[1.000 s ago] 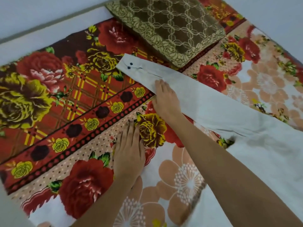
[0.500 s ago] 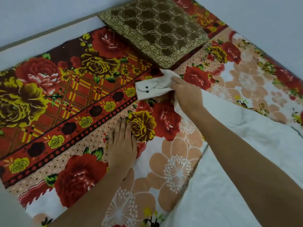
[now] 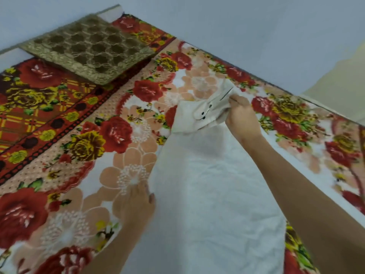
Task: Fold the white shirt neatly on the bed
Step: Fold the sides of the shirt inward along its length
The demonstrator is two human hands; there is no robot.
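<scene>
The white shirt lies spread over the flowered bed cover, its body running from the lower middle up toward the centre. My right hand is shut on the shirt's sleeve cuff, which has two dark buttons, and holds it over the top of the shirt body. My left hand rests flat, fingers together, on the bed at the shirt's left edge.
A brown and gold patterned cushion sits at the head of the bed, upper left. The flowered bed cover stretches left of the shirt. A pale wall borders the bed's far and right sides.
My right hand has gathered the outstretched sleeve and carried its cuff to the right, over the shirt body. My left hand has slid right to the shirt's edge. The view has swung right.
</scene>
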